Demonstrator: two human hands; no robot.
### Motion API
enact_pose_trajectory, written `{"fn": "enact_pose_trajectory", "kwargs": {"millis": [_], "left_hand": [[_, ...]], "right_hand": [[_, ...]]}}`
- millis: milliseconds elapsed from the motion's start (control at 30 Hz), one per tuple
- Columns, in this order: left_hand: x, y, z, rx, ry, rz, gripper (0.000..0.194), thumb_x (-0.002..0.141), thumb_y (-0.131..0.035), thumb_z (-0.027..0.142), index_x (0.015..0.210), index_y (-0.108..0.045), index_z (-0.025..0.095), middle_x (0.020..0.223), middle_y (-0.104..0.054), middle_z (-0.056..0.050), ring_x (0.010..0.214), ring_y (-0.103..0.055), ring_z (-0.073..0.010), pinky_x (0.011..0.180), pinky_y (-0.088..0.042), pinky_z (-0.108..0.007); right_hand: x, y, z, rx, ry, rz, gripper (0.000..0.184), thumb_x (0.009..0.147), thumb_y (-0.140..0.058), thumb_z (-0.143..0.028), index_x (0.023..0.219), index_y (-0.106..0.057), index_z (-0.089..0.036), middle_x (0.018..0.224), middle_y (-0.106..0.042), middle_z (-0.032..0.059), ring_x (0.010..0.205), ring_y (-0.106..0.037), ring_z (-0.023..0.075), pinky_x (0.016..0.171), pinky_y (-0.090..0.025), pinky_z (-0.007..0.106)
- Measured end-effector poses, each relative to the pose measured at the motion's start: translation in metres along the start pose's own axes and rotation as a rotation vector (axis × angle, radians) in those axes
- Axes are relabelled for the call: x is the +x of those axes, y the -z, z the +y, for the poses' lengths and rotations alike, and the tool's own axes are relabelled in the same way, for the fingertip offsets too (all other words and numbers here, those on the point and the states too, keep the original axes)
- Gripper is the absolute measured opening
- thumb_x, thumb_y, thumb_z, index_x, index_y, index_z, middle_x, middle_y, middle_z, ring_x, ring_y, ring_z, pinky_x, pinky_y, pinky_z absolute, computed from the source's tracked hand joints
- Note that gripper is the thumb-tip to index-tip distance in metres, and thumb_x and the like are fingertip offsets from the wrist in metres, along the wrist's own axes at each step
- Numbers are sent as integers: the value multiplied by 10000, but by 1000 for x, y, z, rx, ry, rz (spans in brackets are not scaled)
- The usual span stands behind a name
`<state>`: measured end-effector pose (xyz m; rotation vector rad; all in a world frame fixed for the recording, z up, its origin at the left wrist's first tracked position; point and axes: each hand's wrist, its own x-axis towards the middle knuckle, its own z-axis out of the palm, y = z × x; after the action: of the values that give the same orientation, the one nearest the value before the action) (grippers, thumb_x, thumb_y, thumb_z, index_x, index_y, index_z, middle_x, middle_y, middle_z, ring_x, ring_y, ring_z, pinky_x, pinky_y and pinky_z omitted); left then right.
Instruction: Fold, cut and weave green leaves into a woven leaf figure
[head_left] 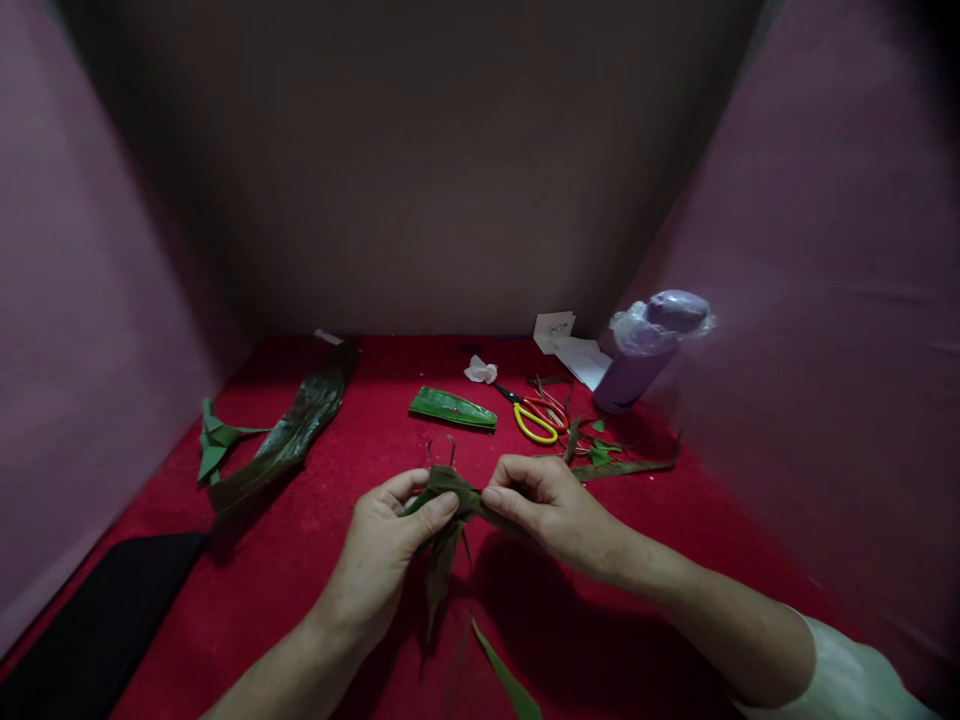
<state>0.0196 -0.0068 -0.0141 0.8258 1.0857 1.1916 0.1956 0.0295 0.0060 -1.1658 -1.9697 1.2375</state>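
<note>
A folded piece of dark green leaf [451, 492], with strips hanging down and a thin loop on top, is held up over the red cloth. My left hand [386, 545] is closed on its left side, thumb pressed on the front. At its right side, my right hand [551, 515] pinches a leaf strip between thumb and fingers. Part of that strip is hidden behind the right hand. Below, a narrow green leaf strip [506, 670] points toward the bottom edge.
Beyond my hands lie a cut green leaf [454, 408], scissors [536, 418], white tissue [481, 370] and leaf scraps [604, 452]. A purple container [634, 375] stands by white cards [581, 358]. Left are a long leaf [300, 425], a folded leaf figure [217, 438] and a black object [112, 610].
</note>
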Motion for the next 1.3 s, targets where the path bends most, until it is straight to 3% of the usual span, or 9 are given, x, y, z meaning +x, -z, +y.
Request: {"fn": "enact_pose_trajectory", "kwargs": {"millis": [200, 433, 667, 967, 1167, 1300], "left_hand": [[1, -1, -1, -42, 30, -27, 231, 687, -738, 261, 881, -684, 146, 807, -702, -46, 680, -598, -111, 628, -457, -187], [-2, -4, 3, -167, 94, -99, 301, 793, -608, 403, 838, -686, 116, 765, -685, -72, 599, -558, -107, 572, -437, -207], [1, -1, -2, -71, 80, -18, 207, 751, -670, 329, 797, -660, 128, 714, -664, -36, 585, -554, -95, 554, -425, -186], [3, 0, -1, -54, 48, -15, 212, 714, -702, 331, 783, -680, 131, 712, -676, -41, 586, -560, -99, 545, -425, -180], [2, -1, 0, -10, 13, -18, 204, 739, -680, 334, 814, -688, 145, 726, -688, -38, 627, -587, -113, 596, -449, -191], [2, -1, 1, 16, -25, 11, 212, 734, -685, 337, 833, -691, 149, 707, -673, -26, 634, -590, -118, 593, -446, -192]], "right_hand": [[0, 1, 0, -12, -20, -7, 232, 825, -518, -265, 623, -488, -156, 553, -448, -33, 514, -356, 74, 469, -272, 199], [2, 2, 1, 69, -76, -33, 238, 815, -522, -292, 623, -478, -158, 552, -437, -40, 497, -356, 67, 454, -268, 191], [1, 2, 1, 132, -98, -46, 255, 814, -529, -322, 625, -471, -161, 523, -423, -42, 462, -338, 64, 428, -252, 192], [4, 5, 4, 97, -83, -87, 285, 831, -515, -370, 639, -468, -165, 556, -413, -36, 498, -348, 78, 466, -271, 206], [4, 6, 2, 39, 55, -93, 394, 916, -378, -437, 658, -483, -158, 628, -416, -21, 584, -363, 93, 536, -311, 217], [1, 2, 2, 130, -19, -92, 356, 865, -489, -446, 664, -498, -151, 569, -399, -43, 512, -318, 73, 468, -254, 209]]}}
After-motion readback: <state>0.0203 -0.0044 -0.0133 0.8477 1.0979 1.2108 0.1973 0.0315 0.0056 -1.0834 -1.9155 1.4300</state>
